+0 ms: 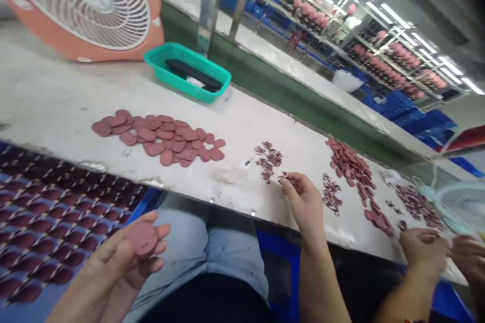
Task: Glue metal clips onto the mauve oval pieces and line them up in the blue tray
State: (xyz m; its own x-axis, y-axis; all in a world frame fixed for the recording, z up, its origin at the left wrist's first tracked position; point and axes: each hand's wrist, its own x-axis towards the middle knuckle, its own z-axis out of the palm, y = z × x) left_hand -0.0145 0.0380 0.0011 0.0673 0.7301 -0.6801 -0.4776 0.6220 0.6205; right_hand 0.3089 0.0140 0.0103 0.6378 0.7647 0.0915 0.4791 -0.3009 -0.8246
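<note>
Fingers of the left hand [113, 267] cradle a mauve disc [142, 238] below the bench edge [121, 179], right fingers [291, 184] pinching scraps [282, 177].

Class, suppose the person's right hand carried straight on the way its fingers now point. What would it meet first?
Probably the small heap of mauve pieces just ahead of the right hand. Depth is hard to judge in this tilted view, so it might just pass beside it.

Faded light-blue jeans [231, 257] below a dark top [204, 310], both forearms [318, 282] bare
</note>
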